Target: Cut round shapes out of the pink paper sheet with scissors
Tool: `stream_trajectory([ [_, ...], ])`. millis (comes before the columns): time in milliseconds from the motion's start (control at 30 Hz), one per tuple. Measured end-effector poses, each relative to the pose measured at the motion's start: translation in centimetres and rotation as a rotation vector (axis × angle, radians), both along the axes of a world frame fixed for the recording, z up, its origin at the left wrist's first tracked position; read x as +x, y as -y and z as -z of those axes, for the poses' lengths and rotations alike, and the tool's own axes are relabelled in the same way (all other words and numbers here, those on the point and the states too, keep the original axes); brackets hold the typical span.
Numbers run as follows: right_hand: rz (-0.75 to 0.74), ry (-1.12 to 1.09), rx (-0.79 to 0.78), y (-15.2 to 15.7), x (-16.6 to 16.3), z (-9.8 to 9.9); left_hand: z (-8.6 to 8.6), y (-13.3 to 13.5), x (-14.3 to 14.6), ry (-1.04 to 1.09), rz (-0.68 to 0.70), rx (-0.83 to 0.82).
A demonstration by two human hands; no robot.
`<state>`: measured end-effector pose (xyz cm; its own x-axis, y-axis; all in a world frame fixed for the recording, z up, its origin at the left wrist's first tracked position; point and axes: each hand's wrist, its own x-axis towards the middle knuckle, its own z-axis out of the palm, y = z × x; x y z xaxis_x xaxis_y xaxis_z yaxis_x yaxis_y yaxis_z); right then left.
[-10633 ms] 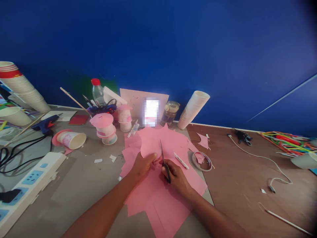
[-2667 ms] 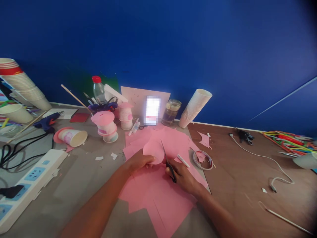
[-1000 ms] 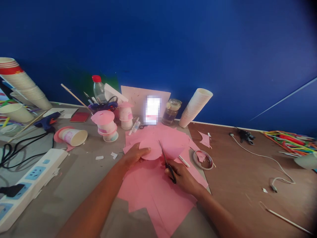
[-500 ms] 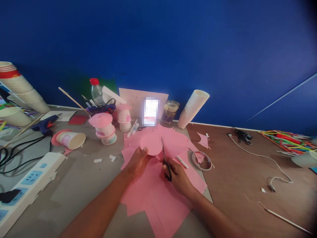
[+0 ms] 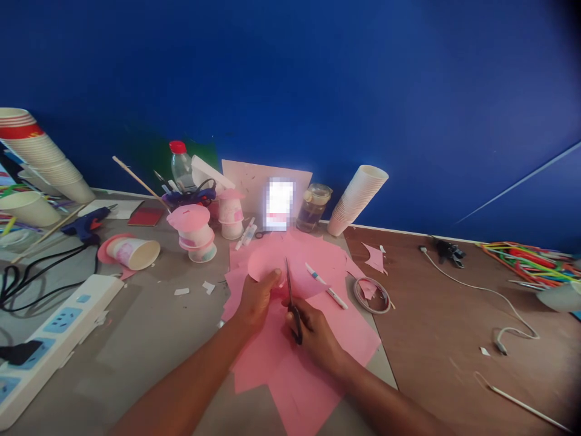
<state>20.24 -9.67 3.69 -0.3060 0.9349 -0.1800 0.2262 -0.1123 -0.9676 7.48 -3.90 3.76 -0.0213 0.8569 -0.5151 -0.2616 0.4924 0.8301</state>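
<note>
My left hand (image 5: 256, 297) pinches a rounded piece of pink paper (image 5: 265, 263) and holds it up over the table. My right hand (image 5: 318, 336) grips black-handled scissors (image 5: 290, 293), whose blades point up along the right edge of that piece. Under both hands lies a pile of pink paper sheets (image 5: 313, 357). A white pen (image 5: 325, 286) rests on the pile just right of the scissors.
Behind the pile stand pink-decorated paper cups (image 5: 193, 233), a lit phone (image 5: 279, 203), a glass jar (image 5: 313, 206) and a leaning stack of white cups (image 5: 358, 198). A tape roll (image 5: 372, 295) and white cable (image 5: 481, 290) lie right. A power strip (image 5: 54, 330) and glue gun (image 5: 86, 225) lie left.
Over the last second my left hand turned the rounded pink piece while the scissors worked round its edge. Both hands shifted slightly left and nearer to me.
</note>
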Motion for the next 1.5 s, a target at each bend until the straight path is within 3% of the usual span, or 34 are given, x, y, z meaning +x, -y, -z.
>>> stream_trajectory([
  [767, -0.008, -0.022, -0.006, -0.1, 0.2, 0.8, -1.3, 0.3, 0.2, -0.057, 0.089, -0.022],
  [1500, -0.022, -0.035, -0.021, -0.3, 0.6, 0.0, -1.6, 0.1, 0.0, -0.035, 0.106, -0.001],
])
